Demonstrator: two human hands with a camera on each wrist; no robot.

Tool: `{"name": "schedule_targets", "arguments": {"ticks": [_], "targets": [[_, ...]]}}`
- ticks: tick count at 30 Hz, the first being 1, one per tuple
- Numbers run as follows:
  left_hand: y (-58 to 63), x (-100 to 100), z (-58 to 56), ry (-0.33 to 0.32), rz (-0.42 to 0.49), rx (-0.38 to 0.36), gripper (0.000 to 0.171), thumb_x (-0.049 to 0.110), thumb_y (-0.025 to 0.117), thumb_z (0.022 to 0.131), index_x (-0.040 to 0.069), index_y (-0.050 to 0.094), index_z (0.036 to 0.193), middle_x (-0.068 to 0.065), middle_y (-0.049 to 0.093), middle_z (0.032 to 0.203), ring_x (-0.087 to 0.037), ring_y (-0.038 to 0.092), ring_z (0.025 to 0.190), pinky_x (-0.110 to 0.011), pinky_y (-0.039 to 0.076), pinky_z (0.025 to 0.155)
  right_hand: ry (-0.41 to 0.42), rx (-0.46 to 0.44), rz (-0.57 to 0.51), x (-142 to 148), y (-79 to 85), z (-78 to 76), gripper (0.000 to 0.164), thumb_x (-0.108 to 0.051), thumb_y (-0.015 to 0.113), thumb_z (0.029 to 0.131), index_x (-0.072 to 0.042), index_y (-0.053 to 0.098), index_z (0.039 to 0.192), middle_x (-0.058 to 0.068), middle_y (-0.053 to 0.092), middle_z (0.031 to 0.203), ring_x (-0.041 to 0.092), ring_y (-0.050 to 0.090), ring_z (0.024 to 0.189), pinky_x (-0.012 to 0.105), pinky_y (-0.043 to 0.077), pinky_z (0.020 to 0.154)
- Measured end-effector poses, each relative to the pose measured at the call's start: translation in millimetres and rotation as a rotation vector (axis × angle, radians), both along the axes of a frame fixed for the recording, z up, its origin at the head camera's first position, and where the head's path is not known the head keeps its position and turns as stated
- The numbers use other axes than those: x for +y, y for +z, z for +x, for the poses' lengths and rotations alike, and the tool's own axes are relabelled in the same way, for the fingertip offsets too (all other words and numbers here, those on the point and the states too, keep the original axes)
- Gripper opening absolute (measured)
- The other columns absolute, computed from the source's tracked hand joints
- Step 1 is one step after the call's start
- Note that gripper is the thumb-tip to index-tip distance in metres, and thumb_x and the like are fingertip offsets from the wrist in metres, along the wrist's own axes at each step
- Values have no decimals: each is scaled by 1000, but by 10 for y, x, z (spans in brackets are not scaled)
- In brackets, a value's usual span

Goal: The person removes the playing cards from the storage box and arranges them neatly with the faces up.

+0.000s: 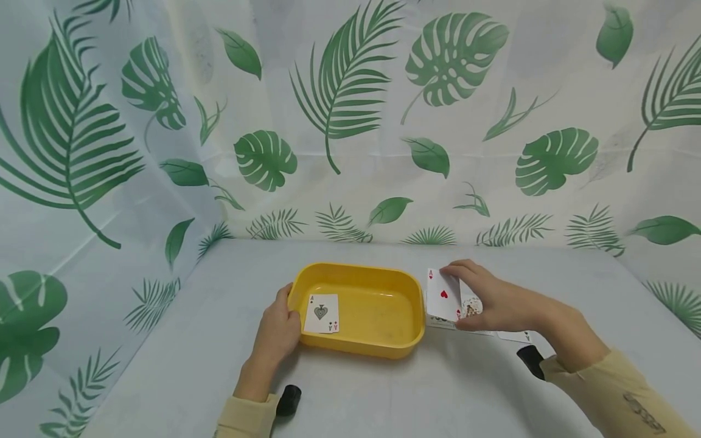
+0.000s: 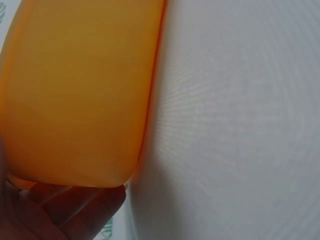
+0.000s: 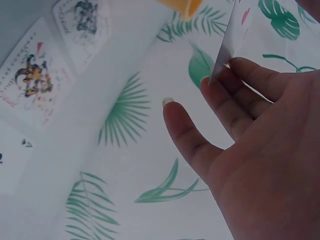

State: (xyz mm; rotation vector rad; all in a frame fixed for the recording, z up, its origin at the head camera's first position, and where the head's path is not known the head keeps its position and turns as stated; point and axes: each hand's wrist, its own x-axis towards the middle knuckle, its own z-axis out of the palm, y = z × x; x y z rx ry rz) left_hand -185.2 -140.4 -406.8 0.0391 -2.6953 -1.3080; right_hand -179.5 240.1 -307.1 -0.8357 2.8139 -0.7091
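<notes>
My left hand (image 1: 276,325) grips the left end of a yellow plastic tray (image 1: 358,348), thumb at the rim. The left wrist view has its fingers (image 2: 92,207) against the tray's outer wall (image 2: 80,100). Inside the tray, at the left, lies an ace of spades (image 1: 322,312), with a red-marked card edge showing beneath. My right hand (image 1: 504,301), right of the tray, holds an ace of hearts (image 1: 442,295) tilted up at its fingertips. In the right wrist view that card (image 3: 227,47) appears nearly edge-on, and one digit (image 3: 182,127) stands apart from it.
Under and beside my right hand lie a colored joker (image 1: 471,302) and another ace (image 1: 517,336), partly hidden. A grey joker (image 3: 85,20) also shows in the right wrist view. A leaf-patterned curtain (image 1: 350,194) rises behind the white-covered table (image 1: 350,395).
</notes>
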Motion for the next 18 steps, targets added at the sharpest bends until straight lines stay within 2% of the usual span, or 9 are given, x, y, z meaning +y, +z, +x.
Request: {"name": "schedule_targets", "arguments": {"ticks": [18], "targets": [[8,11,14,1,-3,0,60,1,41,92,-4,36,151,-24,51,145,-31,57,112,-51,45,101,1,-79,28,96,-384,133,79,-25,82,79,-4,43,144,12,39,147,35,41,131,59,39,105]]}}
